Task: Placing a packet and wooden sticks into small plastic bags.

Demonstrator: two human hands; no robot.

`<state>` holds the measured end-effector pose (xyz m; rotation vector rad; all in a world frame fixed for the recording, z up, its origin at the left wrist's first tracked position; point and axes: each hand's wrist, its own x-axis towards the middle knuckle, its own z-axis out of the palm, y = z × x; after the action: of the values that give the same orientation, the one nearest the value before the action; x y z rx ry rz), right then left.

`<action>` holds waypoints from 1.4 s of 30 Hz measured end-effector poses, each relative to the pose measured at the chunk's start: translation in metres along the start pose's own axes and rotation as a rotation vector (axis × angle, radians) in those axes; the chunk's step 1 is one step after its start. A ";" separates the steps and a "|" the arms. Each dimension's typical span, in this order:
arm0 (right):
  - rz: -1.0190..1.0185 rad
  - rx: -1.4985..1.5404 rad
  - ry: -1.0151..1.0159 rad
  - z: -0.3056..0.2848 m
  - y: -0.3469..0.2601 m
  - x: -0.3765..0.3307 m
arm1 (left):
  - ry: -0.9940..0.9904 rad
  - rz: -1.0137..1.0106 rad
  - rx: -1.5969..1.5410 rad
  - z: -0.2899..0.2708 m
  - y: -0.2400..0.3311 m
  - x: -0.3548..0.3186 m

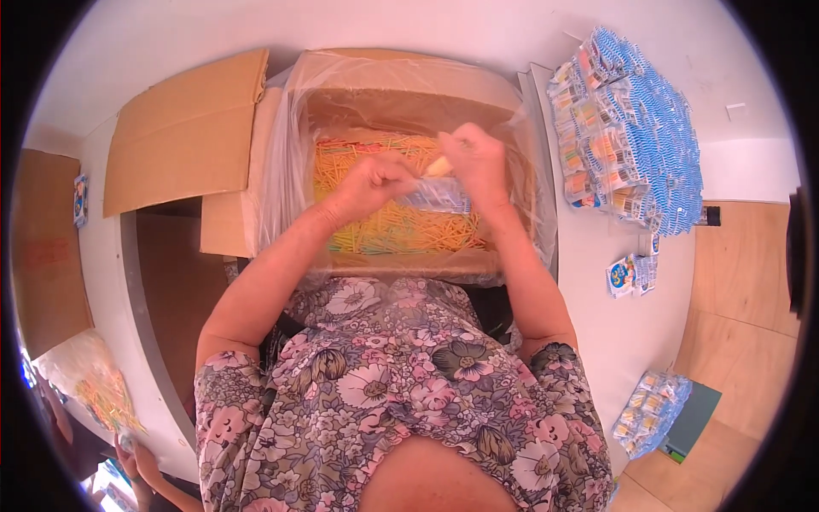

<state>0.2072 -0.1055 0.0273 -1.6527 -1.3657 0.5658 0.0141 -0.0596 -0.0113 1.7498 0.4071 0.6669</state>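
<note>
Over an open cardboard box (pixel 384 263) full of thin coloured sticks (pixel 409 230), both my hands are raised and close together. My left hand (pixel 380 181) is closed, its fingertips pinching the edge of a small clear plastic packet (pixel 439 200) with blue print. My right hand (pixel 478 158) is bent round beside the packet, closed on a pale yellow piece (pixel 438 166) at the packet's upper edge. That piece is smeared by motion, so I cannot tell whether it is a bundle of sticks. The sticks below are mostly yellow and orange, some green and red.
Clear plastic lining (pixel 294 162) drapes over the box's sides. A big stack of filled packets (pixel 631 136) stands on the white table at right, with loose packets (pixel 633 275) nearer. Another pile (pixel 653 414) lies lower right. At lower left, another person's hands (pixel 136 465) are near a stick-filled bag (pixel 98 388).
</note>
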 end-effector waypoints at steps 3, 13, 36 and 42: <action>0.050 -0.223 -0.313 -0.029 0.008 -0.023 | 0.056 -0.131 -0.187 -0.006 -0.003 0.001; 0.167 -0.003 -0.472 -0.048 0.021 -0.043 | 0.060 -0.344 -0.482 -0.003 -0.004 0.007; 0.312 0.366 -0.208 -0.030 -0.049 -0.003 | 0.074 -0.230 -0.411 -0.008 0.001 0.009; 0.008 0.028 -0.085 -0.022 -0.050 0.001 | 0.022 -0.233 -0.390 -0.008 -0.002 0.007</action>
<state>0.1987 -0.1128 0.0806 -1.6285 -1.4059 0.6638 0.0147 -0.0493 -0.0103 1.3045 0.4541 0.5552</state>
